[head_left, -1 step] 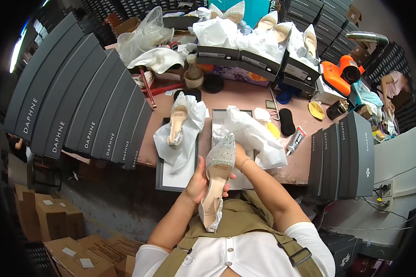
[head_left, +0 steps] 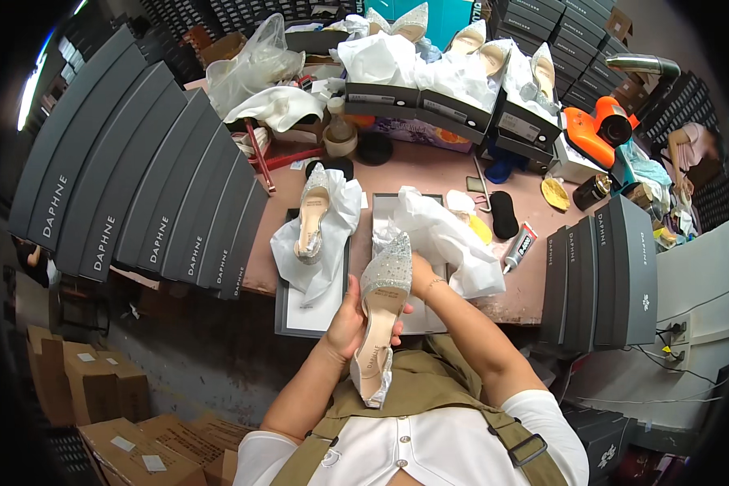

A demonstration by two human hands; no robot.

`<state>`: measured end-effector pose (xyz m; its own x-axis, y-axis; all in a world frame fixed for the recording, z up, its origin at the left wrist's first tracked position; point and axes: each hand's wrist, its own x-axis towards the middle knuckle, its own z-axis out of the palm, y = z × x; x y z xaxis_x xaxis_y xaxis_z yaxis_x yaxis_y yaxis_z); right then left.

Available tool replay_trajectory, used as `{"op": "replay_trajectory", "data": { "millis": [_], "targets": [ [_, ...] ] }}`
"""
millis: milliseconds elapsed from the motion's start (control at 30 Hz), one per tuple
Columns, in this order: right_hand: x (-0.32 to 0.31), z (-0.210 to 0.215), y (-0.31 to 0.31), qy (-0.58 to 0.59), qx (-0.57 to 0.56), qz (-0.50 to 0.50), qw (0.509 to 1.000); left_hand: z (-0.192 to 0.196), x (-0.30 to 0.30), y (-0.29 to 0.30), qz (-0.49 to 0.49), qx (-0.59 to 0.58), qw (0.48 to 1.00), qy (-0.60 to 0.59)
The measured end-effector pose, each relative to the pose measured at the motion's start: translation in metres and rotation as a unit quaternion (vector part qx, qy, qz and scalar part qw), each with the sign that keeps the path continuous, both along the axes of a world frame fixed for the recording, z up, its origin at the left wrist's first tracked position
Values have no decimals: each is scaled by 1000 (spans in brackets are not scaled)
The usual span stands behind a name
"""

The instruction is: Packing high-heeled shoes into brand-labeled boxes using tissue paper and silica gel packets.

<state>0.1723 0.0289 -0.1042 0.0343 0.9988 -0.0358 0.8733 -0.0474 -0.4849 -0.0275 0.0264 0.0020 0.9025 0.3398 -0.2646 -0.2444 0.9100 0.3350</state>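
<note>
My left hand (head_left: 347, 326) is closed around the middle of a silver, glitter-covered pointed flat shoe (head_left: 387, 275), its fingertips showing past the far side. The shoe is held toe up, with its beige insole facing me. Beside its toe is my right hand (head_left: 423, 277); the shoe hides those fingers, so their grip cannot be seen. A matching shoe (head_left: 313, 217) lies to the left on white tissue paper (head_left: 344, 206), over one half of an open shoe box (head_left: 316, 314). More crumpled tissue (head_left: 454, 235) fills the other half, beyond my right hand.
Dark grey shoe boxes stand in rows at left (head_left: 138, 178) and right (head_left: 599, 283). Several open boxes with silver shoes (head_left: 543, 73) line the back. A glue tube (head_left: 520, 247), a black oval pad (head_left: 504, 215) and an orange tool (head_left: 589, 139) lie at right. Cardboard cartons (head_left: 138, 454) sit lower left.
</note>
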Motion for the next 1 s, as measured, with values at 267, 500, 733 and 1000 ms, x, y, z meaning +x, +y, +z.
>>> {"op": "replay_trajectory", "data": {
  "millis": [267, 500, 733, 1000],
  "targets": [
    [-35, 157, -83, 286, 102, 106, 947, -6, 3, 0, 116, 18, 991, 63],
    [-70, 117, -25, 150, 99, 72, 981, 0, 23, -31, 236, 125, 955, 132],
    [-73, 121, -16, 227, 52, 121, 965, 4, 11, -41, 245, 111, 954, 133],
    [-45, 118, -106, 458, 79, -24, 885, -14, -58, 23, -99, 223, 956, 163]
  ]
}}
